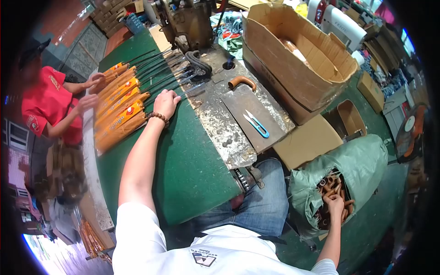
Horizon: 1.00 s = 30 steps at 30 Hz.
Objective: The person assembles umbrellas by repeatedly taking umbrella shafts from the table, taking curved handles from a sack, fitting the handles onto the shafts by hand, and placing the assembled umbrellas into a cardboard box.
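Several folded orange umbrellas (120, 118) lie side by side on the green tabletop, their thin dark shafts pointing toward the machine. My left hand (166, 103), with a beaded bracelet at its wrist, is closed around the shaft of the nearest umbrella; the bare metal end (193, 89) sticks out past the fingers. Low on the right, my right hand (334, 204) reaches into the mouth of a green sack (353, 160). Its fingers are bent onto one of several brown curved handles (333, 182), and the fingertips are partly hidden among them.
One brown curved handle (243, 82) and blue thread snips (255, 123) lie on the metal plate (243, 103). A large open carton (284, 78) stands behind. A machine (185, 23) rises at the back. Across the table, a person in a red shirt (50, 103) handles the umbrellas' covered ends.
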Available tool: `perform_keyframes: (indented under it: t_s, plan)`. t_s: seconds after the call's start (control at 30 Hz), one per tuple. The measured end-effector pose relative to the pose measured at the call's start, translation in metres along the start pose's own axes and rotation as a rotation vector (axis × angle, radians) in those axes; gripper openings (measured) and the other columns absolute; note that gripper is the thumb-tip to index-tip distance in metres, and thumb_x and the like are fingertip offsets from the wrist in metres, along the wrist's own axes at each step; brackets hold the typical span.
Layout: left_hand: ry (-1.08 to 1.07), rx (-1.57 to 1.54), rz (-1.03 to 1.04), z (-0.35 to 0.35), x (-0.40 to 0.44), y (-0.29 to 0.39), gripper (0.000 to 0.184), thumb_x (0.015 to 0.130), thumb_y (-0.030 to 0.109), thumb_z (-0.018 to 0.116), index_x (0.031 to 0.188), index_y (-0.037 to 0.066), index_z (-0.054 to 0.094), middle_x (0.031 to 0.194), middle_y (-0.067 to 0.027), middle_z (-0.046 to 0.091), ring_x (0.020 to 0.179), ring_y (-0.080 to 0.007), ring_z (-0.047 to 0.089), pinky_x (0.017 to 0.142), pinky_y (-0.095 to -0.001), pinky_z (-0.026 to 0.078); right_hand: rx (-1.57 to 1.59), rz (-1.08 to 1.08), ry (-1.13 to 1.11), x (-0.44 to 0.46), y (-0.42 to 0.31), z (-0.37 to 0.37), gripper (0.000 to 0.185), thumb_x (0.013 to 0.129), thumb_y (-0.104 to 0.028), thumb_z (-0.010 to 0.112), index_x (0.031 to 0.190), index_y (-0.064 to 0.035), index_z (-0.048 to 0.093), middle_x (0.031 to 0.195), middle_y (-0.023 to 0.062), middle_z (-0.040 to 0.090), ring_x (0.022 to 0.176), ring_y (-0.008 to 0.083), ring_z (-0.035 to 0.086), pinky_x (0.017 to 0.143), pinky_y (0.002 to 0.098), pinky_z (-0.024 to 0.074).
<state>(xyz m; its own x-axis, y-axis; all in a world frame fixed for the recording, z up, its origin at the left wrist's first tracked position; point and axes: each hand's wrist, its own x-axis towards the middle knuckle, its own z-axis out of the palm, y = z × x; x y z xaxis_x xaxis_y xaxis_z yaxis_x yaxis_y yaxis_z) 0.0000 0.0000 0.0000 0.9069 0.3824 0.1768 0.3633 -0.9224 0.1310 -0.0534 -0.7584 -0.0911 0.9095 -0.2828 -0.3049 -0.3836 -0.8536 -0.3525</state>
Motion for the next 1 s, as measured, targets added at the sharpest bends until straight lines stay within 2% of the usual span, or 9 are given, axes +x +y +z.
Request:
perform_keyframes:
  t_s: [0.23, 0.3, 0.4, 0.47, 0.53, 0.57, 0.7, 0.8, 1.0]
  plan:
    - [-0.118, -0.247, 0.133, -0.118, -0.119, 0.08, 0.02, 0.092, 0.019, 0.068, 0.097, 0.0, 0.065, 0.088, -0.0134, 0.069, 0.069, -0.0312, 0.062, 0.065, -0.0387, 0.05, 0.216, 0.117, -0.065, -0.016, 0.007, 0.003, 0.029, 0.073, -0.024, 0.077, 0.082, 0.0029, 0.072, 0.067, 0.0079, 0.066, 0.061, 0.0192, 0.056, 0.065, 0.0303, 0.0482]
    - [-0.2, -0.528, 0.102, -0.143, -0.157, 0.102, 0.019, 0.092, 0.016, 0.068, 0.095, -0.002, 0.064, 0.084, -0.0099, 0.069, 0.063, -0.0244, 0.058, 0.062, -0.0339, 0.048, 0.473, 0.053, -0.052, -0.009, 0.019, 0.014, 0.027, 0.077, -0.022, 0.075, 0.091, 0.0016, 0.073, 0.071, 0.0059, 0.066, 0.063, 0.0152, 0.054, 0.062, 0.028, 0.0459]
    - [-0.182, -0.593, 0.091, -0.167, -0.203, 0.128, 0.017, 0.092, 0.015, 0.068, 0.095, -0.002, 0.065, 0.084, -0.0082, 0.067, 0.063, -0.0213, 0.056, 0.061, -0.0318, 0.047, 0.807, 0.019, 0.005, -0.012, -0.001, 0.019, 0.009, 0.09, -0.013, 0.069, 0.093, -0.0048, 0.069, 0.07, -0.0013, 0.061, 0.056, 0.0082, 0.046, 0.053, 0.0226, 0.0368]
    - [-0.152, -0.655, 0.083, -0.173, -0.222, 0.139, 0.015, 0.092, 0.013, 0.067, 0.096, -0.002, 0.065, 0.083, -0.0066, 0.066, 0.063, -0.0182, 0.054, 0.061, -0.0296, 0.046, 1.01, 0.095, -0.014, -0.026, -0.026, 0.008, 0.011, 0.094, -0.014, 0.067, 0.1, -0.0043, 0.068, 0.075, -0.0018, 0.063, 0.059, 0.0069, 0.048, 0.055, 0.0213, 0.0363]
    - [-0.144, -0.635, 0.133, -0.175, -0.234, 0.141, 0.015, 0.092, 0.012, 0.068, 0.096, -0.002, 0.066, 0.083, -0.0061, 0.066, 0.064, -0.0177, 0.054, 0.061, -0.0291, 0.045, 0.87, -0.218, 0.166, -0.049, -0.071, -0.004, 0.018, 0.099, -0.019, 0.062, 0.108, -0.0037, 0.066, 0.082, -0.0002, 0.065, 0.065, 0.007, 0.05, 0.06, 0.0215, 0.0401]
    - [-0.12, -0.612, 0.172, -0.176, -0.24, 0.14, 0.014, 0.092, 0.012, 0.068, 0.096, -0.002, 0.066, 0.083, -0.0057, 0.066, 0.064, -0.0172, 0.054, 0.061, -0.0287, 0.045, 0.866, -0.212, 0.168, -0.054, -0.083, -0.009, 0.018, 0.099, -0.019, 0.062, 0.108, -0.0037, 0.066, 0.082, -0.0002, 0.065, 0.065, 0.007, 0.05, 0.06, 0.0215, 0.0401]
    - [-0.051, -0.598, 0.249, -0.176, -0.264, 0.144, 0.013, 0.091, 0.01, 0.068, 0.097, -0.002, 0.067, 0.082, -0.0048, 0.065, 0.063, -0.0161, 0.053, 0.06, -0.0278, 0.044, 1.078, -0.296, -0.207, -0.072, -0.124, -0.028, 0.033, 0.106, -0.033, 0.051, 0.118, -0.004, 0.062, 0.087, 0.0042, 0.063, 0.08, 0.0109, 0.057, 0.078, 0.0245, 0.0465]
    - [0.002, -0.669, 0.286, -0.172, -0.271, 0.15, 0.014, 0.09, 0.009, 0.07, 0.098, -0.002, 0.068, 0.079, -0.0046, 0.065, 0.06, -0.0159, 0.051, 0.058, -0.028, 0.043, 1.153, -0.296, -0.511, -0.09, -0.156, -0.028, 0.033, 0.107, -0.036, 0.049, 0.118, -0.0065, 0.058, 0.083, 0.0018, 0.058, 0.083, 0.0123, 0.06, 0.079, 0.0255, 0.0477]
    - [-0.091, -0.662, 0.224, -0.181, -0.284, 0.157, 0.011, 0.088, 0.007, 0.071, 0.095, -0.001, 0.069, 0.073, -0.0046, 0.064, 0.055, -0.0163, 0.049, 0.055, -0.0287, 0.042, 1.134, -0.409, -0.664, -0.13, -0.192, -0.026, 0.022, 0.101, -0.021, 0.061, 0.117, -0.0067, 0.059, 0.09, 0.0025, 0.06, 0.084, 0.0134, 0.061, 0.08, 0.0249, 0.0471]
